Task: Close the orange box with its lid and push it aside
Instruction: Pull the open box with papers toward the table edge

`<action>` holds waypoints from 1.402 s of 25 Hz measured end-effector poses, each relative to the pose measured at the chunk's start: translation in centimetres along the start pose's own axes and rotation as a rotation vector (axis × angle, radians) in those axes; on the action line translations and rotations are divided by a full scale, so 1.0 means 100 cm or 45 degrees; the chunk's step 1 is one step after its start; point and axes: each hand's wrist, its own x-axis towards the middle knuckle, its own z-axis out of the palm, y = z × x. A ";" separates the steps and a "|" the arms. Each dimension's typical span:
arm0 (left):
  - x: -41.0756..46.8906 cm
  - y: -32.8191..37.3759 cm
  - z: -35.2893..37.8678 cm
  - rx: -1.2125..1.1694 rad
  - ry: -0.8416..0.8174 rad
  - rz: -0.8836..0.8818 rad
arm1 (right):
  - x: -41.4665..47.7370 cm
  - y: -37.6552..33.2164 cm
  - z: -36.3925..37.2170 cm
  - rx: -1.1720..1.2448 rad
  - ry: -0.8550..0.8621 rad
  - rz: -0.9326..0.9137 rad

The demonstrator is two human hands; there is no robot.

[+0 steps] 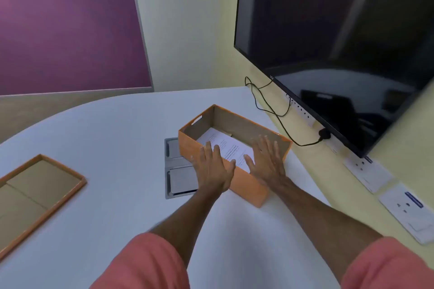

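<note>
An open orange box (234, 148) sits at the centre of the frame on a white table (105, 138), with printed paper (223, 143) inside, directly under both hands. The left hand (215, 166) and right hand (266, 159) reach forward from the lower frame, palms down, fingers spread flat over the box's near edge and the paper. One lid (35, 197) lies upside down at the left edge, well apart from the single box.

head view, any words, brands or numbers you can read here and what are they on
None reads clearly.
Logo on the TV bottom bezel: too small to make out.
Printed lines on the paper in the orange box: blurred.
Blue labels on the socket plates: blurred.
</note>
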 end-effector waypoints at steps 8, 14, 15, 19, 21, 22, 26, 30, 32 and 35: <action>0.059 0.016 0.062 0.038 -0.102 -0.299 | 0.093 0.076 0.044 -0.064 -0.036 -0.020; 0.078 0.022 0.090 -0.001 -0.106 -0.449 | 0.142 0.093 0.078 0.078 -0.316 0.015; 0.078 0.022 0.093 -0.016 -0.085 -0.461 | 0.148 0.093 0.080 0.105 -0.347 0.022; 0.082 0.018 0.103 -0.031 -0.101 -0.430 | 0.159 0.090 0.078 0.107 -0.372 0.076; 0.085 0.013 0.105 -0.027 -0.141 -0.403 | 0.159 0.089 0.076 0.132 -0.316 0.113; 0.086 0.009 0.105 -0.019 -0.159 -0.385 | 0.158 0.089 0.074 0.162 -0.295 0.137; 0.090 -0.012 0.094 -0.049 -0.234 -0.248 | 0.153 0.092 0.071 0.176 -0.199 0.219; 0.086 -0.031 0.076 -0.238 -0.204 -0.152 | 0.150 0.097 0.075 0.135 -0.219 0.315; 0.086 -0.034 0.072 -0.373 -0.149 -0.215 | 0.153 0.098 0.078 0.258 -0.337 0.394; 0.091 -0.031 0.069 -0.571 -0.143 -0.443 | 0.157 0.097 0.082 0.565 -0.542 0.434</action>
